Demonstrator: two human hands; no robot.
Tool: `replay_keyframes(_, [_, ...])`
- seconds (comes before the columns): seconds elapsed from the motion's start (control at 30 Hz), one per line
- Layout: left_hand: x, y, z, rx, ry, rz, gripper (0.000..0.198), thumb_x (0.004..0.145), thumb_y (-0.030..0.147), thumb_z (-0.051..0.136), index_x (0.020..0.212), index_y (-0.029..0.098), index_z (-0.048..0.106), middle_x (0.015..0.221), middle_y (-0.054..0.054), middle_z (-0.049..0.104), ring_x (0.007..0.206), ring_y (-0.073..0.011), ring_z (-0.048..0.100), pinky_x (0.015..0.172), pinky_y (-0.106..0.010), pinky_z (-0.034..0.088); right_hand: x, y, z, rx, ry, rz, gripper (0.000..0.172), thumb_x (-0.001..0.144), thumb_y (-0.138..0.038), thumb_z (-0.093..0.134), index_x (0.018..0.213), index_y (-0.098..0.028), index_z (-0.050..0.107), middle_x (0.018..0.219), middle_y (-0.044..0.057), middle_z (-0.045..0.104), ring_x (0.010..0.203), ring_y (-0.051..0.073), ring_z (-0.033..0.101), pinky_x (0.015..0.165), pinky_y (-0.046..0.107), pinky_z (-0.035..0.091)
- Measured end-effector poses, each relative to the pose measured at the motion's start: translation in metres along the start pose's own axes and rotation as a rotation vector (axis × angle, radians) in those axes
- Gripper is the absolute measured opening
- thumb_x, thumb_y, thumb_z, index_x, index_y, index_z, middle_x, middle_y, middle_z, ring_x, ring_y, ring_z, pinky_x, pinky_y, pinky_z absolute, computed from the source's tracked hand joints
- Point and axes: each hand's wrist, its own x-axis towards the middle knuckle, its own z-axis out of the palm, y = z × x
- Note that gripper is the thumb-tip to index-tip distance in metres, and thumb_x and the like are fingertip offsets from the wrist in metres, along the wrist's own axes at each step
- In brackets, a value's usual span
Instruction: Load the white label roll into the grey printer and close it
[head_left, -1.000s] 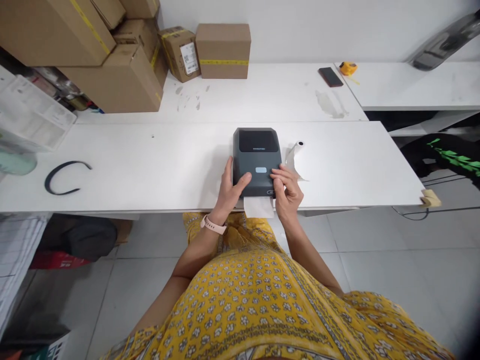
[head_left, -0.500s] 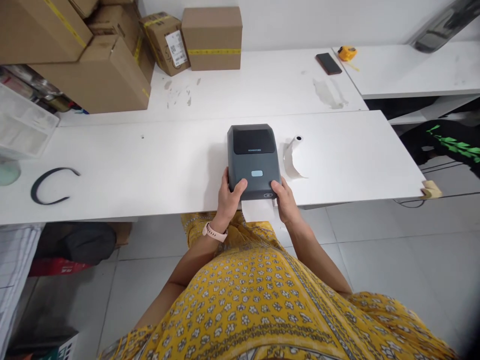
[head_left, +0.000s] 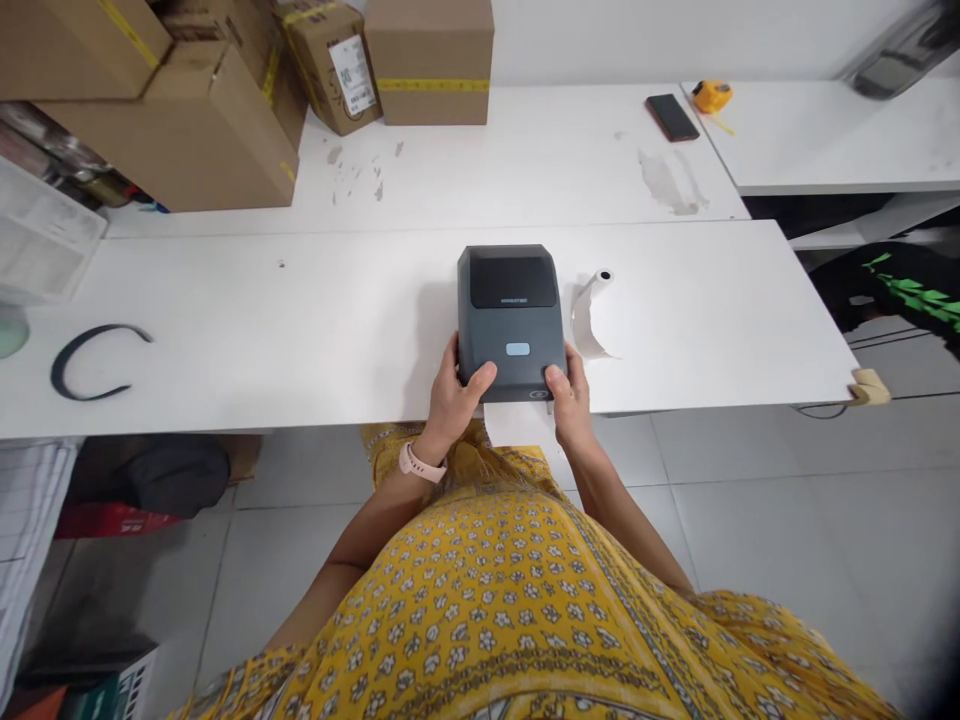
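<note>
Grey printer (head_left: 512, 325) | long axis front-to-back | end with paper (head_left: 516, 425) facing person (head_left: 495, 590)

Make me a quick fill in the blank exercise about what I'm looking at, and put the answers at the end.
1. The left hand grips the left side of the dark device, while the right hand grips its ____ side.
2. The pink band is worn on the person's ____ side.
3. The curved black band is shaped like the letter ____.
4. The cardboard box behind the device carries a ____ stripe.

Missing words: right; left; C; yellow.
</note>
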Motion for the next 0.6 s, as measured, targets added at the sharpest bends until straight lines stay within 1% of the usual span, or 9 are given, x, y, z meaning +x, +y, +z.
replay_keyframes(0.07, [-0.016, 0.005, -0.009, 0.064, 0.065, -0.031, 0.072, 0.088, 0.061, 0.072, 0.147, 0.027, 0.049, 0.154, -0.014, 0.053, 0.141, -0.0322, 0.053, 0.111, -0.049, 0.049, -0.005, -0.006, -0.001, -0.125, 0.043, -0.152, 0.064, 0.1, -0.061, 0.053, 0.158, -0.038, 0.041, 0.168, 0.008, 0.042, 0.155, 0.032, 0.041, 0.127, 0.065, 0.035])
replay_keyframes(0.1, [-0.026, 0.006, -0.013, 0.114, 0.14, -0.037, 0.069, 0.087, 0.06, 0.074, 0.142, 0.026, 0.052, 0.152, -0.015, 0.054, 0.137, -0.0306, 0.055, 0.108, -0.046, 0.051, -0.008, -0.008, -0.001, -0.189, 0.058, -0.243, 0.061, 0.102, -0.06, 0.049, 0.159, -0.042, 0.039, 0.172, 0.004, 0.034, 0.159, 0.032, 0.033, 0.128, 0.066, 0.031])
replay_keyframes(0.13, [-0.038, 0.006, -0.016, 0.158, 0.223, -0.045, 0.061, 0.087, 0.06, 0.074, 0.133, 0.024, 0.058, 0.141, -0.014, 0.06, 0.125, -0.0278, 0.061, 0.1, -0.043, 0.053, -0.011, -0.011, -0.001, -0.245, 0.052, -0.328, 0.057, 0.104, -0.06, 0.045, 0.159, -0.046, 0.039, 0.175, 0.0, 0.028, 0.162, 0.032, 0.028, 0.129, 0.067, 0.028])
replay_keyframes(0.17, [-0.048, 0.005, -0.017, 0.173, 0.26, -0.086, 0.049, 0.089, 0.06, 0.07, 0.118, 0.022, 0.063, 0.12, -0.011, 0.068, 0.106, -0.0232, 0.066, 0.089, -0.038, 0.055, -0.013, -0.012, -0.001, -0.288, 0.03, -0.398, 0.053, 0.106, -0.06, 0.04, 0.157, -0.048, 0.041, 0.175, -0.002, 0.027, 0.162, 0.031, 0.026, 0.13, 0.068, 0.027])
replay_keyframes(0.2, [-0.057, 0.004, -0.017, 0.167, 0.217, -0.144, 0.043, 0.09, 0.061, 0.067, 0.102, 0.021, 0.065, 0.098, -0.006, 0.069, 0.088, -0.0191, 0.065, 0.078, -0.033, 0.053, -0.014, -0.013, -0.001, -0.317, 0.006, -0.451, 0.05, 0.107, -0.06, 0.035, 0.155, -0.049, 0.045, 0.174, -0.004, 0.028, 0.162, 0.031, 0.027, 0.129, 0.068, 0.027])
replay_keyframes(0.23, [-0.063, 0.002, -0.015, 0.148, 0.113, -0.21, 0.043, 0.091, 0.063, 0.065, 0.088, 0.02, 0.065, 0.08, -0.002, 0.065, 0.073, -0.0161, 0.061, 0.069, -0.031, 0.049, -0.015, -0.014, -0.001, -0.338, -0.016, -0.488, 0.05, 0.107, -0.06, 0.031, 0.152, -0.049, 0.049, 0.173, -0.005, 0.031, 0.161, 0.031, 0.029, 0.129, 0.068, 0.027])
replay_keyframes(0.33, [-0.066, -0.003, -0.003, 0.051, -0.193, -0.371, 0.054, 0.087, 0.069, 0.064, 0.067, 0.019, 0.06, 0.057, 0.002, 0.056, 0.053, -0.0115, 0.05, 0.056, -0.028, 0.04, -0.015, -0.015, -0.001, -0.371, -0.024, -0.524, 0.05, 0.108, -0.059, 0.027, 0.147, -0.046, 0.057, 0.168, -0.005, 0.039, 0.158, 0.029, 0.034, 0.13, 0.065, 0.028])
replay_keyframes(0.47, [-0.056, -0.001, 0.014, -0.079, -0.246, -0.421, 0.057, 0.077, 0.073, 0.072, 0.063, 0.018, 0.06, 0.055, 0.001, 0.057, 0.048, -0.0091, 0.046, 0.051, -0.026, 0.037, -0.014, -0.018, -0.002, -0.353, -0.028, -0.464, 0.048, 0.108, -0.056, 0.03, 0.143, -0.045, 0.062, 0.166, -0.006, 0.043, 0.158, 0.026, 0.035, 0.132, 0.059, 0.028])
replay_keyframes(0.6, [-0.056, 0.003, 0.018, -0.136, -0.246, -0.405, 0.057, 0.077, 0.071, 0.074, 0.061, 0.018, 0.059, 0.055, 0.001, 0.059, 0.047, -0.0076, 0.045, 0.049, -0.024, 0.037, -0.015, -0.02, 0.0, -0.331, 0.003, -0.455, 0.048, 0.108, -0.056, 0.033, 0.138, -0.041, 0.067, 0.163, -0.004, 0.047, 0.157, 0.027, 0.037, 0.132, 0.06, 0.029])
